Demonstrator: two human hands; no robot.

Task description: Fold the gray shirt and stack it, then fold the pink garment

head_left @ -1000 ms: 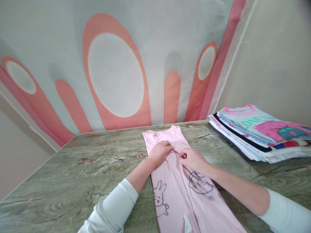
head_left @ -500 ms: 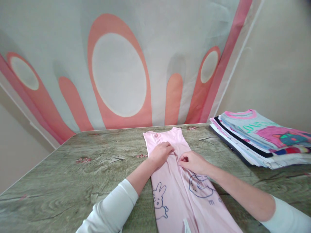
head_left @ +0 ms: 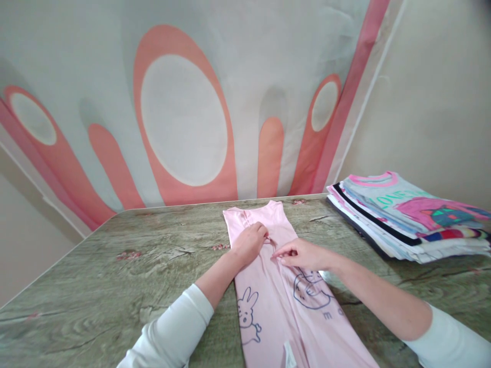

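Two hands meet on a pink garment (head_left: 284,301) that lies flat on the table (head_left: 115,276). Its long axis runs from the near edge of the view, low and right of centre, away toward the far edge of the table, leaning slightly left as it goes. The narrow end, with what looks like a neckline, points at the wall hanging (head_left: 180,112) and stops just short of the table's far edge; the wider end runs out of view at the bottom. A crease or seam follows the same axis down the middle of the cloth.

The left hand (head_left: 249,243) rests palm down on the upper part of the garment, fingers curled loosely and pressing the fabric at the central line. The right hand (head_left: 303,254) lies just beside it, on the other side of that line, thumb and forefinger drawn together in a pinch on a small bit of cloth; the other fingers are folded in. Fingertips of the two hands nearly touch. Both arms wear white sleeves pushed up the forearm.

A rabbit print (head_left: 247,317) sits on the left half of the garment, and a second drawing (head_left: 310,291) with letters lies under the right wrist. Well apart, at the right side of the table, stands a stack of folded shirts (head_left: 406,214).
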